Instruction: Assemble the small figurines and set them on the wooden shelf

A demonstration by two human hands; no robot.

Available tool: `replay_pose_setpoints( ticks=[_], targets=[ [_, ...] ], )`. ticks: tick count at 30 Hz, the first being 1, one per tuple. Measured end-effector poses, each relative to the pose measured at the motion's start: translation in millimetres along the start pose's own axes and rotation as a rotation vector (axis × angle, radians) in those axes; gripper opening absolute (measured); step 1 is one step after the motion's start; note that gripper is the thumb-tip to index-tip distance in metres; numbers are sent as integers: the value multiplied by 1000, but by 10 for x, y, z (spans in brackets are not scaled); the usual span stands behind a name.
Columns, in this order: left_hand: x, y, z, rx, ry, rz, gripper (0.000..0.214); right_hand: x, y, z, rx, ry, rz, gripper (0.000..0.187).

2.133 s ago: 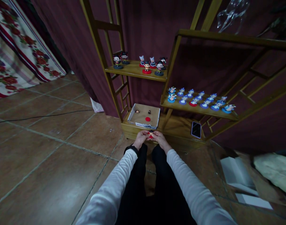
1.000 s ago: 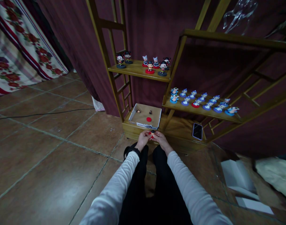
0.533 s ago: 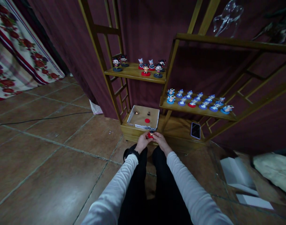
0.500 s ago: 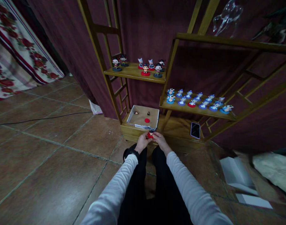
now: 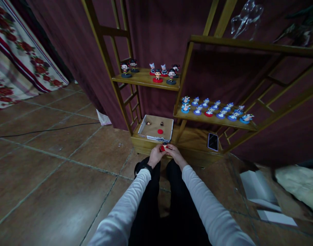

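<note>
My left hand (image 5: 155,155) and my right hand (image 5: 173,152) meet in front of my knees, both pinched on a small figurine with a red base (image 5: 164,147). Just beyond them an open cardboard box (image 5: 153,138) rests on the bottom wooden shelf; it holds a loose red disc (image 5: 160,131) and two small dark pieces. The upper shelf (image 5: 143,79) carries several figurines on dark and red bases. The lower right shelf (image 5: 218,121) carries several figurines, mostly on blue bases.
A phone (image 5: 212,141) lies on the bottom shelf to the right of the box. White papers (image 5: 259,193) and a pale bag sit on the floor at right. A black cable (image 5: 43,127) crosses the tiled floor at left. A floral cloth hangs far left.
The hands stay together on the figurine, with only small finger shifts. The camera view has drifted slightly.
</note>
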State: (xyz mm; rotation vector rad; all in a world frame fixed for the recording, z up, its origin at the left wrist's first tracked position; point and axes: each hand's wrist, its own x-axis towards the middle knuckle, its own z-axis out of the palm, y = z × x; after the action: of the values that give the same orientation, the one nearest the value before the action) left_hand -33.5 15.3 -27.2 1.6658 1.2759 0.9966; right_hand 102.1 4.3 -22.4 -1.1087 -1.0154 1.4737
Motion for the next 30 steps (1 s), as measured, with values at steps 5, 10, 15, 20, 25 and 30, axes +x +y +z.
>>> replay_pose_setpoints(
  ticks=[5,10,15,20,25,30],
  targets=[
    [-13,24,17,114,52,-14,29,25,68,36,-22,89,-30,38],
    [-54,103,31,268,93,-41,30,46,114,52,-85,124,-34,30],
    [-79,112,44,329,91,-13,30,55,113,50,-131,142,-41,29],
    [-90,101,61,329,109,-2,31,54,106,48,-129,174,-15,31],
    [-68,67,68,281,109,6,30,26,66,65,-73,173,9,32],
    [-31,20,62,153,93,9,32,26,51,59,-49,168,29,35]
  ],
)
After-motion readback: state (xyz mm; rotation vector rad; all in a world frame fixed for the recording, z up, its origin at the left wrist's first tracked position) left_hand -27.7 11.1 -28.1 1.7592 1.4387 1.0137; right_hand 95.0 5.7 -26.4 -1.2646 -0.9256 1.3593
